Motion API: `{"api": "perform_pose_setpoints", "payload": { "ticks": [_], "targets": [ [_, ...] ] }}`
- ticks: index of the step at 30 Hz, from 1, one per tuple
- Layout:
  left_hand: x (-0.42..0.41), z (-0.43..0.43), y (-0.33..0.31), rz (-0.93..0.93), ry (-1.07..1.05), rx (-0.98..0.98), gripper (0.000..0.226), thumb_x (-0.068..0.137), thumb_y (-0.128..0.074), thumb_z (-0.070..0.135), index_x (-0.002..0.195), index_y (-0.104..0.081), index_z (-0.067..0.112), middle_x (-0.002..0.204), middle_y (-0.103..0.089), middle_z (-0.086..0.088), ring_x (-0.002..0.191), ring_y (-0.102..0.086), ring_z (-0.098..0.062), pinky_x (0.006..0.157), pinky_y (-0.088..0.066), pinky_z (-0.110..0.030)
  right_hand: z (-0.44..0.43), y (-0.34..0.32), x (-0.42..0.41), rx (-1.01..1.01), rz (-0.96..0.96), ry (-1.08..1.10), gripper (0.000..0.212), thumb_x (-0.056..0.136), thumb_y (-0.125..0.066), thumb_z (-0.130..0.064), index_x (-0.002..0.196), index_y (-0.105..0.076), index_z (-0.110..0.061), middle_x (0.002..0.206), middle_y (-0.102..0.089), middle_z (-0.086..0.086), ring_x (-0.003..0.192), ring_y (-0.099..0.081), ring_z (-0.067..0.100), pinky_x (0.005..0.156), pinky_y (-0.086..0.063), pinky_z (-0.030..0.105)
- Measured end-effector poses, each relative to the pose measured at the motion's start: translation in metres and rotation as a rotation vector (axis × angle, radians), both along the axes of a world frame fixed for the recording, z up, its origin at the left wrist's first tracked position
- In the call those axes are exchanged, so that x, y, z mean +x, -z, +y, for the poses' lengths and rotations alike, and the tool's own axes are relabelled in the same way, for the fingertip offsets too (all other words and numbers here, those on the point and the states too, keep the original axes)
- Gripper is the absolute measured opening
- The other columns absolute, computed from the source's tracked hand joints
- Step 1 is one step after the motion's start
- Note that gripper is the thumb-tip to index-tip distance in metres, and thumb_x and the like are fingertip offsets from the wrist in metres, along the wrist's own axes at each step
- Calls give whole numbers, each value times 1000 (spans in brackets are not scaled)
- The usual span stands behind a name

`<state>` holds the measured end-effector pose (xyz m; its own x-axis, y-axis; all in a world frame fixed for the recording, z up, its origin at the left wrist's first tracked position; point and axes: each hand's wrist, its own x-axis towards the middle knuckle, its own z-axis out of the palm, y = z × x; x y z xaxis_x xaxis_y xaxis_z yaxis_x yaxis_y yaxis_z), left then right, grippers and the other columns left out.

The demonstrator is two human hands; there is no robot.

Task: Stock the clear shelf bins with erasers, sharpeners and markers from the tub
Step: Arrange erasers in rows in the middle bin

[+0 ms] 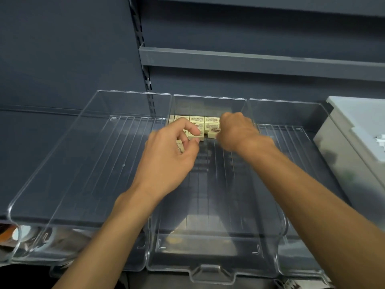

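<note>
Cream-coloured erasers (196, 119) with dark printing are lying packed in rows against the back edge of the middle bin (208, 247), a clear plastic tray sitting on a dark grey shelf (25, 153). Both bare forearms are reaching in over the bin's front edge and stretching toward that back row.

The left hand (166, 159) is hovering over the back half of the bin, left of its centre, with its wrist bent a little and its back facing up. Its thumb and forefinger are closing on a pinched eraser (198, 136) at the front of the rows, while the other fingers are curling in and keeping a second eraser (180, 147) tucked against the palm.

The right hand (237, 132) is arching over the right end of the rows, knuckles up and wrist raised. Its fingers are bending downward and hiding behind the back of the hand. A tilted eraser (213, 132) with red print is sitting at its fingertips, at the front of the rows. It is not possible to tell whether the fingers are gripping it or only touching it.

A left bin (73, 163) and a right bin (291, 134), both of the same clear plastic, are standing just beside the middle one, their side walls nearly touching. A pale grey tub (350, 147) is standing at the right end of the shelf, just beside the right bin.
</note>
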<state>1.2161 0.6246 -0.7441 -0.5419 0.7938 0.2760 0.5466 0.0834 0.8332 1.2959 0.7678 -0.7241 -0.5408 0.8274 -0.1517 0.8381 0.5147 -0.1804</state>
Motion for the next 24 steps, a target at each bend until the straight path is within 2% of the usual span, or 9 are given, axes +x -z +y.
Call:
{"api": "perform_pose_setpoints", "payload": {
  "ticks": [4, 9, 14, 18, 20, 22, 24],
  "targets": [
    [1, -2, -1, -18, 15, -3, 16, 94, -61, 17, 88, -64, 31, 69, -59, 7, 49, -62, -25, 52, -55, -44, 4, 19, 1, 66, -27, -11, 31, 91, -53, -4, 123, -55, -3, 124, -58, 21, 114, -57, 39, 87, -48, 36],
    [1, -2, -2, -7, 22, -26, 15, 94, -60, 19, 87, -63, 32, 71, -59, 8, 48, -62, -18, 54, -55, -42, 5, 27, -6, 107, -4, -38, 33, 92, -52, -5, 124, -42, -7, 119, -57, 21, 112, -54, 41, 76, -41, 36],
    [2, -1, -3, 14, 27, -41, 15, 94, -59, 20, 87, -63, 33, 71, -59, 8, 48, -61, -18, 54, -56, -42, 9, 29, -4, 165, 28, -57, 26, 94, -54, -10, 119, -60, -9, 118, -60, 17, 109, -58, 37, 85, -48, 35],
    [2, -1, -3, 26, 36, -62, 15, 95, -59, 20, 89, -63, 34, 72, -59, 9, 48, -61, -18, 55, -55, -43, 2, 28, 1, 146, 137, -75, 30, 94, -57, -22, 119, -64, -9, 125, -55, 13, 113, -57, 36, 94, -48, 38],
    [3, -1, -4, 41, 39, -76, 16, 95, -58, 20, 90, -63, 34, 72, -60, 10, 48, -61, -17, 56, -56, -43, -8, 23, 8, 116, 239, -112, 31, 94, -55, -28, 118, -66, -12, 125, -57, 11, 113, -57, 34, 94, -47, 37],
    [4, -2, -5, 56, 48, -74, 16, 97, -54, 21, 92, -62, 33, 71, -61, 8, 48, -60, -18, 56, -56, -45, -22, 14, 20, 64, 387, -151, 29, 93, -55, -32, 115, -68, -20, 117, -65, 4, 107, -61, 25, 90, -49, 34],
    [6, -3, -7, 69, 72, -47, 18, 100, -46, 23, 94, -61, 32, 64, -58, -2, 50, -58, -25, 54, -54, -47, -35, 6, 39, -25, 545, -200, 21, 93, -56, -32, 108, -69, -27, 94, -70, -9, 86, -66, 12, 79, -52, 29]
  ]
}}
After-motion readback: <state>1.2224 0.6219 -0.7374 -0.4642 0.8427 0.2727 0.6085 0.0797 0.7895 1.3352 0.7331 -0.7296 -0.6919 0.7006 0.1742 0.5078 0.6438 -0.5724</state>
